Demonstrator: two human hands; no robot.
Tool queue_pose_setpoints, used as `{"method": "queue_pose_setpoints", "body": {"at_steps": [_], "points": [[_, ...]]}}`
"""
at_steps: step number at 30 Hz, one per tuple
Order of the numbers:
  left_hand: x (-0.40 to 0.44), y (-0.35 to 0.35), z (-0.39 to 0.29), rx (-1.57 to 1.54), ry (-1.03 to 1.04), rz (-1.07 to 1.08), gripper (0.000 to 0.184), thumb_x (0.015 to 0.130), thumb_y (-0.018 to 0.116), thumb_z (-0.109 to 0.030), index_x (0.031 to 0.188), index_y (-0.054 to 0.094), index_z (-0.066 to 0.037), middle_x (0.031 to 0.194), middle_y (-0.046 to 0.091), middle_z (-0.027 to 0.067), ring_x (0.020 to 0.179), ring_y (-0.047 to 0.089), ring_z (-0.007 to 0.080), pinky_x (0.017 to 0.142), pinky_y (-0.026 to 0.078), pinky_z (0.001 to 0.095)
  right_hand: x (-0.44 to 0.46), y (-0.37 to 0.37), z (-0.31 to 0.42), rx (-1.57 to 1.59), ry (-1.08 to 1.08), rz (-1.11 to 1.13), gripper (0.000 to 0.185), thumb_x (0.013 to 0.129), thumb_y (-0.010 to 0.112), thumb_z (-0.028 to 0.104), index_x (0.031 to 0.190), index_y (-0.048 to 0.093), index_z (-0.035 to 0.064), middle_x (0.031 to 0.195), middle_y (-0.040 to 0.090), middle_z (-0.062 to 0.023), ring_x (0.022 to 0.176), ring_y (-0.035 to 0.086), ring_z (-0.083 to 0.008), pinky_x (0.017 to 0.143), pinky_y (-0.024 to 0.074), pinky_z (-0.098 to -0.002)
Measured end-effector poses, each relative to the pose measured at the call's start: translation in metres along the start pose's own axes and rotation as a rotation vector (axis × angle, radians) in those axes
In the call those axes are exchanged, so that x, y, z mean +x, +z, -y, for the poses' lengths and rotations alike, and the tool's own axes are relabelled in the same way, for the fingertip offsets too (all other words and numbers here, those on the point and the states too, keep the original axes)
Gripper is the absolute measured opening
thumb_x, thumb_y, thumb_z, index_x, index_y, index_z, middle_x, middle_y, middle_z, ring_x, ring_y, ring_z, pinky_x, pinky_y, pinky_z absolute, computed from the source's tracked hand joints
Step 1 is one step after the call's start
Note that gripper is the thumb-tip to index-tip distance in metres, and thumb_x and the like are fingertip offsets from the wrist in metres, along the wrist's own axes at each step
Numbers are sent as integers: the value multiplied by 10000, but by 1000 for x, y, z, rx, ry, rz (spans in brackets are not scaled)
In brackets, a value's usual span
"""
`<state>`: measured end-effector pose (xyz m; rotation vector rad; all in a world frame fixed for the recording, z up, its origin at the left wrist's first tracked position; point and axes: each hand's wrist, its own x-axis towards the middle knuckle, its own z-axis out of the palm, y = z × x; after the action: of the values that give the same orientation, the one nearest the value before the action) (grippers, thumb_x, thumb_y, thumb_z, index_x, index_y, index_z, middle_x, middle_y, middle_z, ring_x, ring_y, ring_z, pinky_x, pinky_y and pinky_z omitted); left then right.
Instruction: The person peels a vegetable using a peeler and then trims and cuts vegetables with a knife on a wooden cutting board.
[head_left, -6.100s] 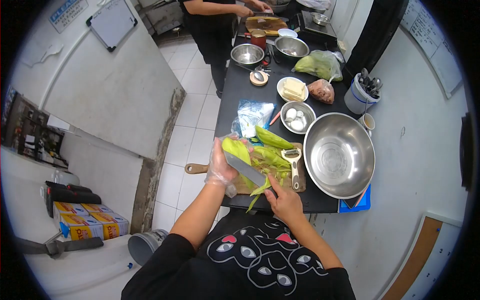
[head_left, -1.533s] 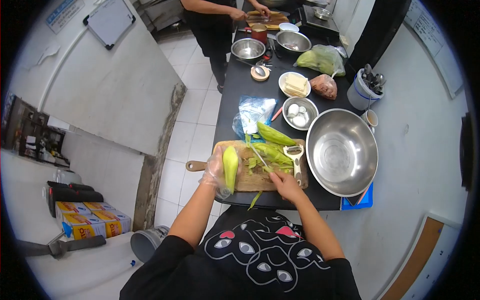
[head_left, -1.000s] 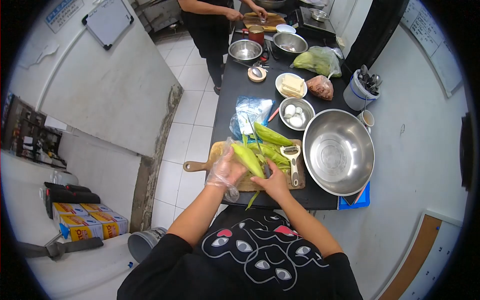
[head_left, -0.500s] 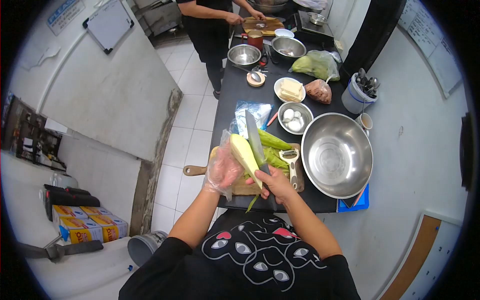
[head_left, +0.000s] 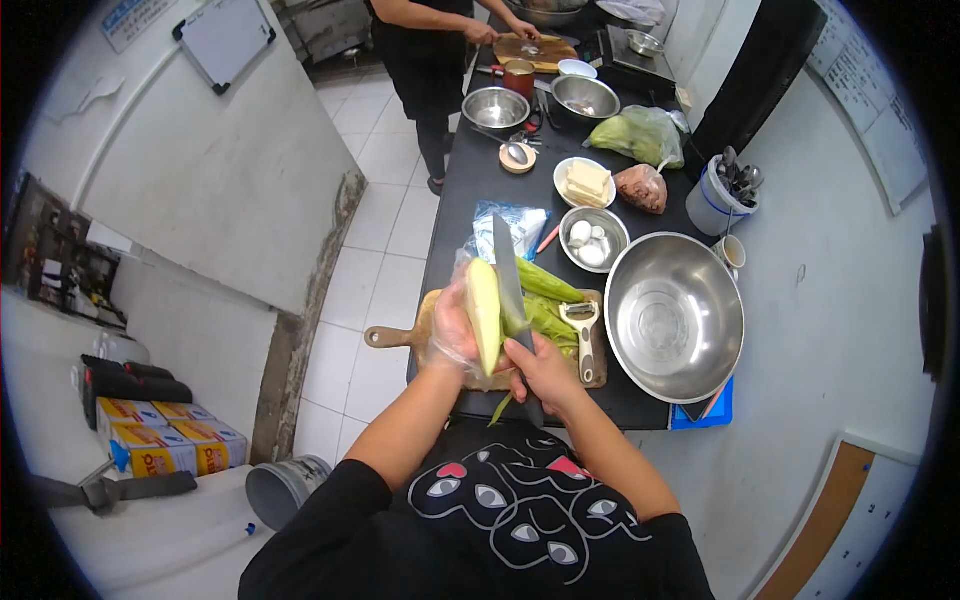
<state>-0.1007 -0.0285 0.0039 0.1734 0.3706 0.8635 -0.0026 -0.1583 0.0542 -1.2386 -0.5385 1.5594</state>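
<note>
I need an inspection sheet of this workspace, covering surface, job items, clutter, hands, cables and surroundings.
Surface: dark table, wooden cutting board on it.
Job items: pale green vegetable, above the board; knife beside it, blade pointing away.
Clutter: peeler and green pieces on board; large steel bowl alongside.
Left hand: gloved, cradles the vegetable.
Right hand: bare, grips the knife.
Cables: nothing seen.
Surroundings: another person at the far end.

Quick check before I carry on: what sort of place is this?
Most likely a kitchen, perhaps a commercial one: a knife and a pale green vegetable are in hand, a large steel bowl stands nearby, and a second person works at another cutting board.
</note>
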Motion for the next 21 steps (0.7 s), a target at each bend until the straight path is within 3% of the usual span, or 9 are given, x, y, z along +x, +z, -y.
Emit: {"method": "queue_pose_setpoints", "body": {"at_steps": [5, 7, 9, 11, 12, 14, 16, 18, 21], "points": [[-3, 7, -35, 207, -92, 100, 440, 929, 492, -218, 1302, 452, 13, 1230, 565, 117, 1077, 574, 282, 942, 469, 405, -15, 0, 12, -299, -42, -112, 359, 945, 547, 233, 1238, 492, 33, 794, 650, -87, 422, 463, -76, 399, 388, -217], [-1, 3, -34, -14, -68, 191, 473, 918, 516, -270, 1300, 458, 2, 1209, 568, 147, 1026, 596, 275, 924, 484, 418, -16, -4, 12, -391, -109, -156, 450, 936, 566, 241, 1316, 458, 23, 748, 631, -64, 428, 463, -76, 403, 387, -218], [10, -25, -33, -311, -79, 429, 483, 911, 510, -295, 1285, 468, 8, 1234, 544, 172, 1071, 571, 281, 918, 494, 403, 21, -32, -34, -659, -689, -238, 539, 937, 564, 278, 1375, 390, 15, 674, 585, -33, 412, 436, -74, 383, 366, -225], [8, -19, -36, -282, -82, 373, 560, 876, 541, -394, 1296, 462, -32, 1271, 509, 174, 1127, 528, 306, 949, 476, 418, 27, -47, -49, -883, -922, -302, 590, 942, 552, 312, 1406, 353, 6, 655, 569, -29, 444, 459, -89, 411, 387, -239], [-1, -8, -40, -250, -89, 264, 577, 871, 542, -420, 1298, 461, -42, 1279, 503, 174, 1140, 517, 315, 951, 473, 425, 24, -56, -53, -978, -859, -328, 596, 947, 541, 328, 1408, 350, 1, 673, 577, -41, 485, 496, -105, 450, 419, -250], [-9, -2, -41, -193, -85, 152, 613, 863, 536, -468, 1307, 452, -55, 1297, 489, 173, 1161, 498, 328, 957, 464, 442, 14, -51, -39, -975, -443, -348, 597, 953, 524, 354, 1404, 360, -2, 752, 609, -85, 596, 563, -146, 558, 468, -275], [-14, -7, -40, -146, -64, 147, 650, 859, 523, -510, 1321, 436, -61, 1317, 475, 170, 1177, 482, 335, 964, 453, 460, -7, -25, 1, -731, 243, -314, 588, 954, 514, 373, 1392, 386, 2, 873, 657, -152, 737, 624, -194, 697, 504, -301], [-15, -11, -36, -160, -62, 85, 671, 859, 495, -549, 1339, 425, -86, 1328, 468, 167, 1176, 485, 354, 939, 454, 479, -6, -27, -6, -698, 238, -340, 578, 930, 515, 422, 1368, 437, 53, 1014, 638, -226, 936, 620, -293, 822, 484, -355], [-5, -42, -37, -293, -139, 168, 670, 859, 504, -543, 1360, 405, -110, 1351, 452, 150, 1204, 454, 381, 986, 409, 519, -8, -37, -27, -800, -145, -318, 540, 918, 521, 426, 1358, 466, 118, 1072, 638, -247, 998, 629, -358, 847, 489, -389]]}}
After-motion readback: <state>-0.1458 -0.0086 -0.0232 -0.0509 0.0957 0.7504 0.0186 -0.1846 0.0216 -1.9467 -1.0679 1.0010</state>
